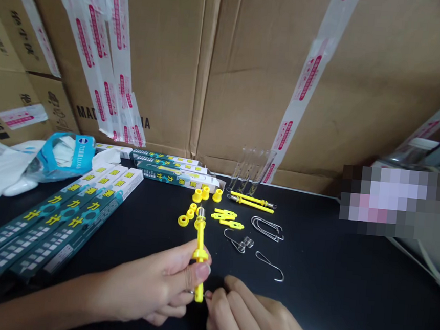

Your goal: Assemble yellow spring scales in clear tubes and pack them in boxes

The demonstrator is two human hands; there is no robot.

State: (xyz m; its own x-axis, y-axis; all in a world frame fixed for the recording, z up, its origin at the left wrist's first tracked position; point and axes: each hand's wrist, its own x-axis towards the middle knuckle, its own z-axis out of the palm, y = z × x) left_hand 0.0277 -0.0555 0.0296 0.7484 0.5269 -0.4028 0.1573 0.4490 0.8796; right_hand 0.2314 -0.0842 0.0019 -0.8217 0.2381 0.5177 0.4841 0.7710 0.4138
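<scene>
My left hand [159,283] is closed around a yellow spring scale rod [200,238], thumb on its lower part. The rod stands nearly upright, with a metal spring [201,213] at its top and a yellow collar partway down. My right hand [249,316] pinches a thin metal hook at the rod's lower end; a bit of wire shows on both sides of the rod, and the rest is hidden by my fingers. Beyond the hands lie yellow caps [197,195], flat yellow pointers [228,217], two assembled yellow rods [253,202], small springs [246,244] and metal hooks [269,266].
Green-and-white printed boxes [73,214] lie on the black table at left, with more boxes [173,174] behind. Clear tubes [252,170] stand against a taped cardboard carton [242,85]. A blue tissue pack [69,153] is at left; a blurred-out patch and cables are at right.
</scene>
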